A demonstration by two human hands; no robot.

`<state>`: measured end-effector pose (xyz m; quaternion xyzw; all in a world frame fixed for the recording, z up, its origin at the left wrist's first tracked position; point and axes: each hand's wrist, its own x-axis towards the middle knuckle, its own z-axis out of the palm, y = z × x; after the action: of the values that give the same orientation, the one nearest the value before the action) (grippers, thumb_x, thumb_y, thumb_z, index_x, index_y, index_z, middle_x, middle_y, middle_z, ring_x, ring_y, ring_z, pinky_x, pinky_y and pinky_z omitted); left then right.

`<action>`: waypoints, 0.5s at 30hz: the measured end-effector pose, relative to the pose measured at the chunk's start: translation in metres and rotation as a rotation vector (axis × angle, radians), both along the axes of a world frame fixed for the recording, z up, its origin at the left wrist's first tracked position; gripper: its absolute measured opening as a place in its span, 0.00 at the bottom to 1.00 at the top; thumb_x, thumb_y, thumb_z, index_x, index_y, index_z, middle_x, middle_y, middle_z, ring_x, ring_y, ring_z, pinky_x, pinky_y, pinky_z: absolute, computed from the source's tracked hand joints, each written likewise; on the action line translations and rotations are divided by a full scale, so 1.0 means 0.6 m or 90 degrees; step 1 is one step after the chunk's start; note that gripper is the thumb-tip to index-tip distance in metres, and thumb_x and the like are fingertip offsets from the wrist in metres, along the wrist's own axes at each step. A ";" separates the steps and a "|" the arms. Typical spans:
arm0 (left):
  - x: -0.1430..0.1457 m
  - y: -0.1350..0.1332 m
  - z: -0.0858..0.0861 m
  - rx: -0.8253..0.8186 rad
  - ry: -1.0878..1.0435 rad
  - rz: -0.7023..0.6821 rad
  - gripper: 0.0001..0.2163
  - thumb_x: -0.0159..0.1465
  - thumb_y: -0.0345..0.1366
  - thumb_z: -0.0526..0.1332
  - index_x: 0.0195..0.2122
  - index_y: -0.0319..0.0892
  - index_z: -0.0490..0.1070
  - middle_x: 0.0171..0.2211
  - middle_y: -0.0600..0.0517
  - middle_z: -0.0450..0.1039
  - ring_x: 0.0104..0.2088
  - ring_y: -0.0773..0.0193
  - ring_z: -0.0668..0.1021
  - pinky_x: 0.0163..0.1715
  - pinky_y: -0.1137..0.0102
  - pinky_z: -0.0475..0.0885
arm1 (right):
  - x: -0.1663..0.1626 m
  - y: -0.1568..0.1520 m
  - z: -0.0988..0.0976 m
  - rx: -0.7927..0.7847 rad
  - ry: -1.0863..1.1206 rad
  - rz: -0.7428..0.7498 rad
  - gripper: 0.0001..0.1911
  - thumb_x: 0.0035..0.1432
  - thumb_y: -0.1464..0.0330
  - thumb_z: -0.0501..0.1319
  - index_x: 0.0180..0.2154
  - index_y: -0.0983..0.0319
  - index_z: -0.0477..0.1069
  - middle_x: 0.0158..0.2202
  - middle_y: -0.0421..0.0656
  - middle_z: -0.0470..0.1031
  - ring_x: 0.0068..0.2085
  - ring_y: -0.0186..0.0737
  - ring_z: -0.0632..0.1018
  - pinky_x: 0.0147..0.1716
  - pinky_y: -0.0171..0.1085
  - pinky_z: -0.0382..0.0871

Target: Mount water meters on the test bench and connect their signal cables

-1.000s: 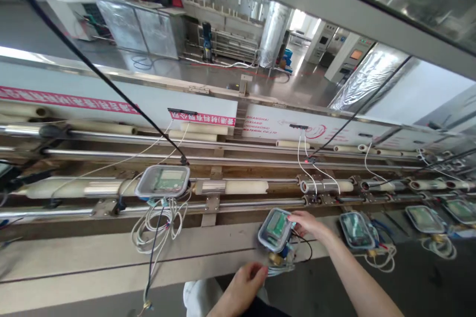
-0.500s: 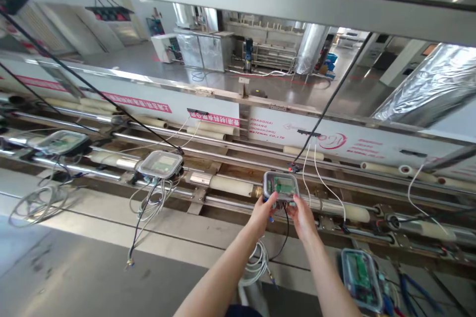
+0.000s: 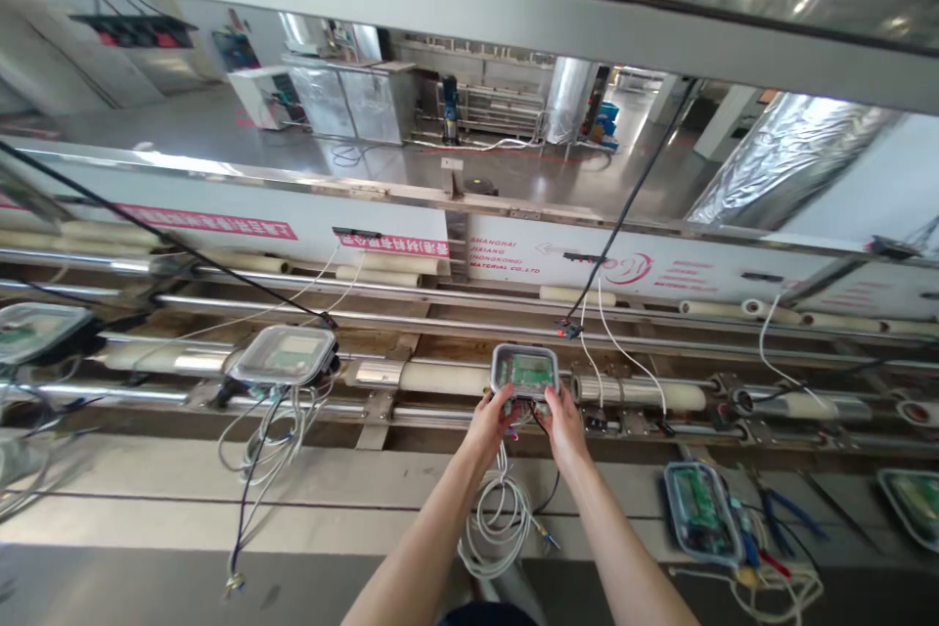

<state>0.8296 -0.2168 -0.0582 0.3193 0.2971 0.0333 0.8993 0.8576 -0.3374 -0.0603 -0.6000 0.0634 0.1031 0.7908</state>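
A clear-lidded plastic box with a green circuit board (image 3: 525, 370) is held between my two hands over the metal rails. My left hand (image 3: 490, 423) grips its near left corner, thumb on the lid edge. On the near right corner, my right hand (image 3: 563, 423) grips the same way; the fingers of both are partly hidden beneath the box. Wires come out of its near side. Below it, a coil of pale cable (image 3: 499, 520) hangs over the ledge in front of me.
Similar clear boxes sit to the left (image 3: 286, 355) and on the ledge at right (image 3: 702, 513). Pliers with blue handles (image 3: 779, 520) lie beside the latter. Metal rails (image 3: 440, 297) with pale rollers (image 3: 446, 379) run across. A black cable (image 3: 635, 201) slants down from the top beam.
My view has turned rightward, so the surroundings sit farther left and another box appears at the right edge. Both hands still hold the box, which is now tilted slightly differently.
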 end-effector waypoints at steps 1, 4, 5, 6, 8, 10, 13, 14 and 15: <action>0.001 0.002 0.002 -0.004 0.007 -0.006 0.08 0.55 0.30 0.65 0.36 0.34 0.70 0.33 0.46 0.74 0.27 0.67 0.76 0.27 0.75 0.75 | -0.003 0.004 0.003 -0.019 -0.009 -0.002 0.28 0.48 0.52 0.60 0.49 0.56 0.62 0.42 0.43 0.75 0.40 0.40 0.77 0.36 0.37 0.72; 0.007 0.004 0.006 -0.009 0.028 -0.010 0.07 0.57 0.31 0.64 0.35 0.33 0.69 0.30 0.46 0.73 0.24 0.68 0.76 0.25 0.75 0.75 | -0.007 0.008 0.011 -0.097 -0.039 0.010 0.27 0.51 0.50 0.57 0.49 0.57 0.63 0.40 0.44 0.77 0.37 0.41 0.78 0.34 0.38 0.73; 0.010 0.003 0.007 -0.009 0.033 -0.006 0.07 0.57 0.31 0.64 0.35 0.34 0.69 0.29 0.47 0.73 0.23 0.69 0.75 0.25 0.75 0.75 | -0.004 0.005 0.015 -0.131 -0.049 0.017 0.26 0.51 0.50 0.57 0.48 0.57 0.65 0.38 0.44 0.77 0.36 0.42 0.78 0.33 0.39 0.73; 0.011 0.003 0.007 -0.008 0.037 0.000 0.07 0.58 0.31 0.64 0.35 0.34 0.69 0.28 0.48 0.73 0.22 0.70 0.75 0.25 0.75 0.75 | 0.000 -0.002 0.020 -0.170 -0.059 0.026 0.25 0.50 0.51 0.58 0.47 0.58 0.66 0.37 0.44 0.77 0.36 0.42 0.78 0.33 0.39 0.73; 0.014 0.001 0.007 -0.004 0.041 0.012 0.06 0.59 0.30 0.63 0.35 0.34 0.68 0.27 0.48 0.73 0.21 0.70 0.74 0.26 0.75 0.75 | 0.014 -0.032 0.032 -0.258 -0.076 0.037 0.23 0.49 0.52 0.60 0.43 0.59 0.70 0.35 0.44 0.78 0.36 0.44 0.78 0.34 0.40 0.73; 0.014 -0.001 0.006 -0.002 0.042 0.023 0.06 0.59 0.30 0.62 0.35 0.34 0.69 0.27 0.49 0.73 0.21 0.70 0.74 0.25 0.76 0.75 | 0.035 -0.086 0.050 -0.358 -0.094 0.028 0.21 0.49 0.54 0.60 0.42 0.60 0.71 0.37 0.45 0.78 0.38 0.44 0.78 0.38 0.42 0.72; 0.014 -0.004 0.006 -0.001 0.039 0.043 0.06 0.58 0.30 0.63 0.34 0.34 0.69 0.26 0.48 0.72 0.21 0.70 0.74 0.24 0.77 0.75 | 0.083 -0.197 0.077 -0.535 -0.110 -0.033 0.22 0.54 0.59 0.55 0.48 0.63 0.67 0.47 0.50 0.73 0.49 0.45 0.73 0.50 0.43 0.65; 0.015 -0.006 0.006 0.000 0.038 0.053 0.06 0.57 0.30 0.63 0.34 0.34 0.69 0.26 0.49 0.72 0.21 0.70 0.74 0.23 0.77 0.74 | 0.102 -0.236 0.085 -0.601 -0.106 -0.054 0.24 0.56 0.61 0.54 0.52 0.65 0.64 0.51 0.53 0.70 0.53 0.46 0.70 0.53 0.44 0.61; 0.015 -0.008 0.006 0.001 0.038 0.063 0.05 0.57 0.30 0.63 0.33 0.34 0.69 0.25 0.49 0.72 0.20 0.70 0.74 0.22 0.77 0.74 | 0.121 -0.273 0.089 -0.667 -0.100 -0.070 0.26 0.56 0.62 0.52 0.54 0.69 0.61 0.55 0.57 0.65 0.57 0.48 0.65 0.56 0.45 0.56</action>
<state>0.8389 -0.2215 -0.0545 0.3057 0.3394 0.0687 0.8869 0.9304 -0.5012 -0.0067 -0.9163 0.0784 -0.0294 0.3916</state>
